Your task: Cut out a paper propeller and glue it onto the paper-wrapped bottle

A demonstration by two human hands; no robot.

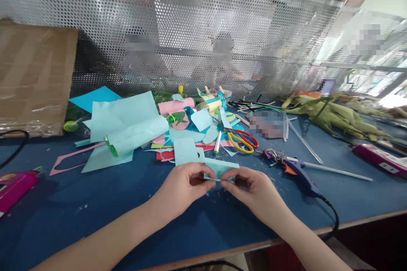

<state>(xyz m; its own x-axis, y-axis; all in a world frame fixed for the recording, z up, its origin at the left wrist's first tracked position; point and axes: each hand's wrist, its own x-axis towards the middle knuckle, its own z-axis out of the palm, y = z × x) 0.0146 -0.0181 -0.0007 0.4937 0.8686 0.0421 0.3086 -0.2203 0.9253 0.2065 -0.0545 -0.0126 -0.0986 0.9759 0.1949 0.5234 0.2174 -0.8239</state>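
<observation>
A small light-blue piece of paper [219, 168] is pinched between both hands just above the blue table [95, 211]. My left hand [184, 186] grips its left edge with closed fingers. My right hand [254, 188] pinches its right edge. Just beyond them lies a light-blue sheet [185, 150] and a heap of coloured paper scraps [190, 127]. A large rolled light-blue sheet [130, 129] lies to the left.
Yellow- and red-handled scissors [243, 139] and a white marker [217, 142] lie behind the hands. A blue glue gun [299, 173] with its cord sits to the right. Corn husks [333, 116], white sticks, pink boxes [380, 157] and cardboard [32, 76] border a perforated metal screen [203, 29].
</observation>
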